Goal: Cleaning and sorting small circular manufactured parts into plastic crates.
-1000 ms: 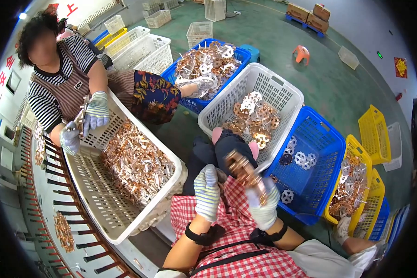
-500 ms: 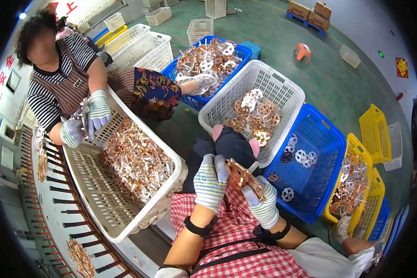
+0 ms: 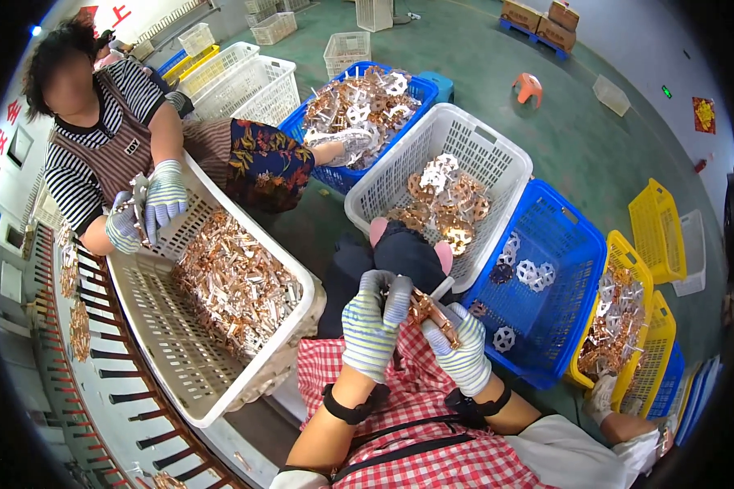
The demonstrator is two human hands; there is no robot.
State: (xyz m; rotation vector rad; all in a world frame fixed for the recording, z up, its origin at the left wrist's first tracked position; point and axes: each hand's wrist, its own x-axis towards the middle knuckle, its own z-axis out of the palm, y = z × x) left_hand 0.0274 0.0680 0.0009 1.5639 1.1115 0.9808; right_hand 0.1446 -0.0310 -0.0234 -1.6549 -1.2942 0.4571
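My left hand (image 3: pixel 369 326), in a striped knit glove, pinches one end of a copper-coloured metal part (image 3: pixel 430 312) above my checked apron. The other end is gripped by my right hand (image 3: pixel 462 346), gloved alike. A pale, narrow strip (image 3: pixel 442 288) sticks up beside the part, near my right fingertips; whether it belongs to the part I cannot tell. Just beyond my hands stands a white basket (image 3: pixel 493 145) with copper and silvery disc-shaped parts (image 3: pixel 448 196). To the right, a blue basket (image 3: pixel 559 326) holds several pale toothed discs (image 3: pixel 537 275).
On the left, a large white basket (image 3: pixel 167 350) holds a heap of small copper and silver pieces (image 3: pixel 232 285). Over it works another person (image 3: pixel 110 147) in striped gloves. A hanging rack (image 3: pixel 130 398) runs along the far left. Yellow baskets (image 3: pixel 656 236) and a co-worker's gloved hand (image 3: pixel 602 399) are at right.
The copper-coloured part has turned between my hands and shows less of its face. The pale strip has come into sight, and my left fingers are more bent. The view has shifted slightly.
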